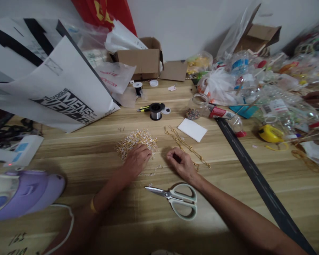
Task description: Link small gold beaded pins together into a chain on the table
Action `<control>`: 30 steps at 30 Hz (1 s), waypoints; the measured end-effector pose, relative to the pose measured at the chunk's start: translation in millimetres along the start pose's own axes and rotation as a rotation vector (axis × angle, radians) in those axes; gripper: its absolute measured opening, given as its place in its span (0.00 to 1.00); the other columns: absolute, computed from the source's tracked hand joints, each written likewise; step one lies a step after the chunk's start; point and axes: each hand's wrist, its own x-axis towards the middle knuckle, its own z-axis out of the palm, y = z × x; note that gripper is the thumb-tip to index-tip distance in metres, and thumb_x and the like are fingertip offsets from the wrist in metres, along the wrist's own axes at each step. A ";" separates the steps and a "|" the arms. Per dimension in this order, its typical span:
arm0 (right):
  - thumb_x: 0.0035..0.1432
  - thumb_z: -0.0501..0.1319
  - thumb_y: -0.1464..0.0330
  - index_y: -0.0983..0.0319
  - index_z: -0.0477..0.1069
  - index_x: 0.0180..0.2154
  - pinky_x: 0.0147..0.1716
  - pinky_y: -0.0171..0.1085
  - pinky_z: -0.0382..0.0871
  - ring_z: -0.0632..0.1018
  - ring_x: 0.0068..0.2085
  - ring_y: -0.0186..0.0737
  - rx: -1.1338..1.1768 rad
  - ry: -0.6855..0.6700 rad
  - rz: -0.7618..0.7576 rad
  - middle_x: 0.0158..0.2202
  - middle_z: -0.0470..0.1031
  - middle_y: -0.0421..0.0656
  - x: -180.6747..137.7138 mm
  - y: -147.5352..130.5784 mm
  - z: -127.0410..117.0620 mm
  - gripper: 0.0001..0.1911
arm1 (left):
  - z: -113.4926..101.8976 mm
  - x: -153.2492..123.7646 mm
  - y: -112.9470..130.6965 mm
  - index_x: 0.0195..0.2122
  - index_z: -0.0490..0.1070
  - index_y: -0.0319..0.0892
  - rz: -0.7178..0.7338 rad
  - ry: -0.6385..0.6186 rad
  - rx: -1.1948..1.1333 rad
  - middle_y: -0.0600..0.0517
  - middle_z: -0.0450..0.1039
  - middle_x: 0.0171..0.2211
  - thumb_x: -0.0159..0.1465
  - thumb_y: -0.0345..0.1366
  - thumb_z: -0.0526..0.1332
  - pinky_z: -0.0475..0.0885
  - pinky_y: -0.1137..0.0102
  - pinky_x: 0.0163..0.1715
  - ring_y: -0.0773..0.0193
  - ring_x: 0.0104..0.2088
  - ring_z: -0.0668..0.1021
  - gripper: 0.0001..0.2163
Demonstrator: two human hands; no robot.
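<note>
Fingers of the left hand (136, 159) curl down on the pile of gold-and-pearl trinkets (136, 141) at frame centre; the right hand (181, 163) pinches narrowly beside the gold chain (184, 145). Sorting small pieces seems underway; picking one free calls for a fine pinch. Scissors (177, 198) lie on the worktop (95, 156) below.

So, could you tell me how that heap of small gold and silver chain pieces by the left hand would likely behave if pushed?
The heap of small gold and silver chain pieces looks loose and tangled, so it would probably spread rather than slide whole. A few bits already lie scattered on the wooden table, suggesting pieces shed easily. Under the left hand it seems limp, likely sagging if lifted.
</note>
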 end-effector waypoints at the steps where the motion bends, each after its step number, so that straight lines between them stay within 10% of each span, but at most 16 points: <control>1: 0.57 0.57 0.68 0.63 0.69 0.30 0.29 0.33 0.62 0.69 0.28 0.35 0.004 -0.001 0.001 0.27 0.69 0.41 0.0 0.1 0.1 0.06 | -0.6 0.3 0.4 0.29 0.72 0.39 0.007 -0.007 0.016 0.50 0.71 0.31 0.66 0.32 0.53 0.64 0.66 0.39 0.61 0.36 0.70 0.10; 30: 0.58 0.57 0.70 0.63 0.68 0.29 0.28 0.33 0.61 0.69 0.28 0.34 -0.027 0.012 -0.030 0.26 0.69 0.40 0.6 -2.3 0.2 0.05 | -6.2 1.3 -5.6 0.29 0.71 0.39 -0.037 0.038 -0.137 0.50 0.71 0.30 0.63 0.30 0.57 0.65 0.66 0.39 0.60 0.36 0.71 0.07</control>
